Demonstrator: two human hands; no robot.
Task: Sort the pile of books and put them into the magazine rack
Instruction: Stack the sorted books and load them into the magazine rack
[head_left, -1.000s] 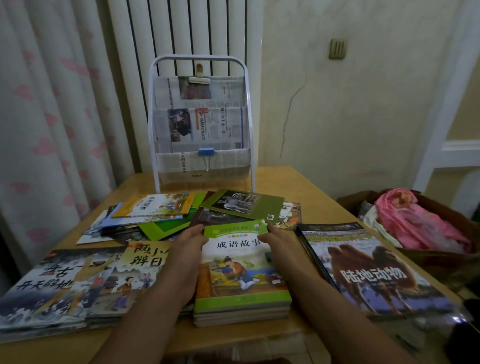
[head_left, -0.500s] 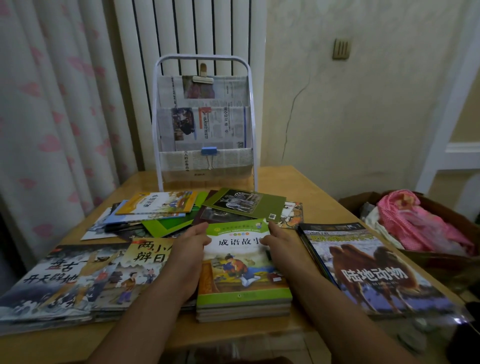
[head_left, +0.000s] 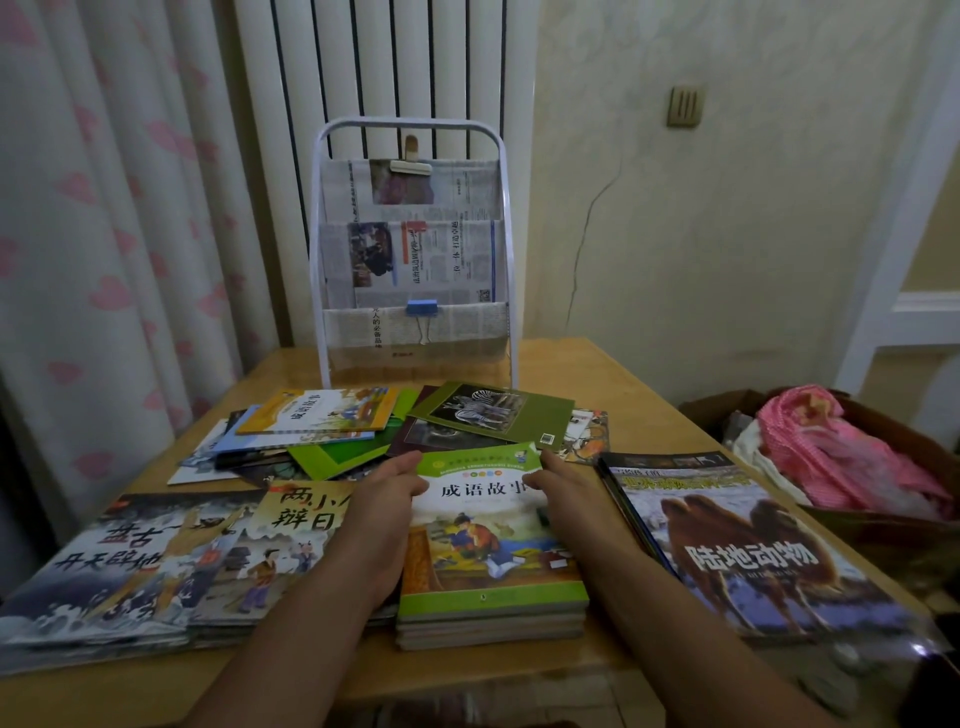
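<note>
A short stack of green-covered story books (head_left: 488, 566) lies at the table's front middle. My left hand (head_left: 387, 514) holds its left edge and my right hand (head_left: 566, 493) holds its right edge, thumbs on the top cover. A loose pile of thin books (head_left: 363, 431) is spread behind it, with a green zebra book (head_left: 493, 413) on top. The white magazine rack (head_left: 413, 249), lined with newspaper and clips, stands at the table's back edge. Dark picture books (head_left: 130, 566) lie at front left. A camel book stack (head_left: 748, 551) lies at front right.
The wooden table (head_left: 613, 384) meets a curtain (head_left: 104, 234) on the left and a radiator (head_left: 384, 67) behind the rack. A brown box holding pink cloth (head_left: 841, 457) sits beside the table on the right.
Both hands stay on the green stack's sides and have barely shifted. The view has tilted and slid slightly.
</note>
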